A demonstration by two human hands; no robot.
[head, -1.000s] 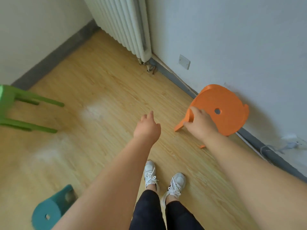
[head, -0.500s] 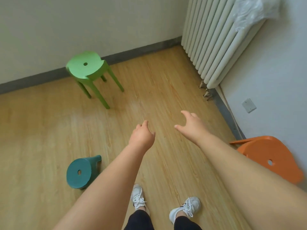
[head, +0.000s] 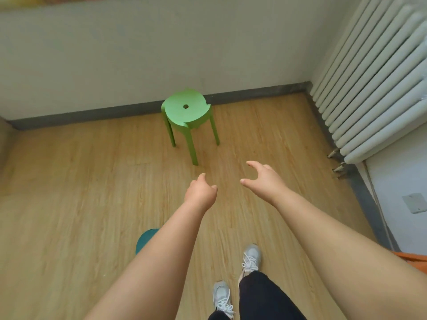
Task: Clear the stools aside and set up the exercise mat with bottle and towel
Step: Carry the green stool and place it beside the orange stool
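A light green stool [head: 187, 112] stands upright on the wooden floor near the far wall, straight ahead of me. My left hand [head: 200, 192] reaches forward, fingers loosely curled, holding nothing. My right hand [head: 263, 180] is stretched out beside it with thumb and fingers spread, also empty. Both hands are short of the green stool. A teal stool [head: 145, 239] lies on the floor, mostly hidden behind my left forearm. A sliver of the orange stool [head: 413, 258] shows at the right edge behind my right arm. No mat, bottle or towel is in view.
A white radiator [head: 379, 84] runs along the right wall, its feet on the floor by the grey skirting board [head: 254, 93]. A wall socket [head: 414, 203] sits low on the right wall. My feet in white trainers [head: 250, 257] are on the floor below.
My right hand let go of the orange stool by the right wall. I turned left, so the green stool now sits straight ahead, and both empty hands reach toward it.
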